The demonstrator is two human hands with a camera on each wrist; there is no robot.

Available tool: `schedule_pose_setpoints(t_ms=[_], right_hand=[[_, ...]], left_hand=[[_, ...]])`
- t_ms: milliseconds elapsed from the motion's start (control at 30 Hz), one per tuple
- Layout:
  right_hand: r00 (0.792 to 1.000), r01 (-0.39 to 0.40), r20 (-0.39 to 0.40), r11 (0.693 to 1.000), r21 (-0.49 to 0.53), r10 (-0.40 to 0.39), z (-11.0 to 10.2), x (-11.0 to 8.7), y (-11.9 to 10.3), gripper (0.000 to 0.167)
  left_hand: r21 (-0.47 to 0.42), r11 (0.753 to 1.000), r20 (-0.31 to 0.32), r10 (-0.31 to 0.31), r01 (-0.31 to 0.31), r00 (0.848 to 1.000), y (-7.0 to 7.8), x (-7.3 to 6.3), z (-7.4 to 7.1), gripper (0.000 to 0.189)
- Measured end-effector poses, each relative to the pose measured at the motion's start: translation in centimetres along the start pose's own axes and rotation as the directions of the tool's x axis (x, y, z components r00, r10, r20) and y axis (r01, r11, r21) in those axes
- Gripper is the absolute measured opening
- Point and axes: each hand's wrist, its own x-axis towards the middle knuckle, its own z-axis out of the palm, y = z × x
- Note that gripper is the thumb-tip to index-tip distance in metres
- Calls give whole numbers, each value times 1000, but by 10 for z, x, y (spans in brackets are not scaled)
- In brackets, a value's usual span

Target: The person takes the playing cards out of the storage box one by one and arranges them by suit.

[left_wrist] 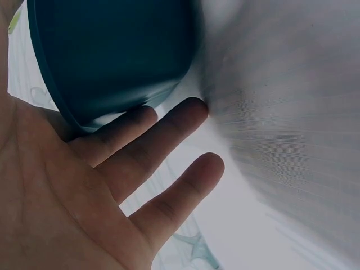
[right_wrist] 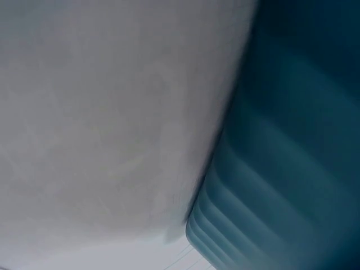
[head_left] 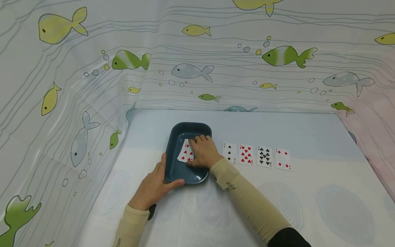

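Observation:
A dark blue, rounded rectangular tray (head_left: pixel 185 176) stands on the table. Inside it are red heart playing cards (head_left: pixel 185 153), slightly fanned, their right part hidden by my right hand (head_left: pixel 204 152). That hand reaches over the tray's right wall, with thumb and fingertips at opposite ends of the cards. My left hand (head_left: pixel 152 187) rests against the tray's near left corner, its thumb along the near rim. In the left wrist view its straight fingers (left_wrist: pixel 169 140) touch or lie close beside the tray's outer wall (left_wrist: pixel 118 62). The right wrist view shows only the tray's ribbed outer side (right_wrist: pixel 270 169) and the tablecloth.
Face-up cards lie in a row right of the tray: a spade card (head_left: pixel 229 153), a heart card (head_left: pixel 246 155), a club card (head_left: pixel 264 156) and the four of diamonds (head_left: pixel 283 159). A fish-patterned curtain (head_left: pixel 231 82) hangs behind and left of the pale tablecloth (head_left: pixel 247 123).

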Motion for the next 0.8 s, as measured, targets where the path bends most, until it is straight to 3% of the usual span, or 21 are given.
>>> schedule_pose_setpoints(t_ms=[800], right_hand=[[1000, -3, -12, 1000, 2, 3, 0, -1, 0, 92]], left_hand=[[-10, 1000, 0, -1, 1, 1000, -1, 0, 0, 124]])
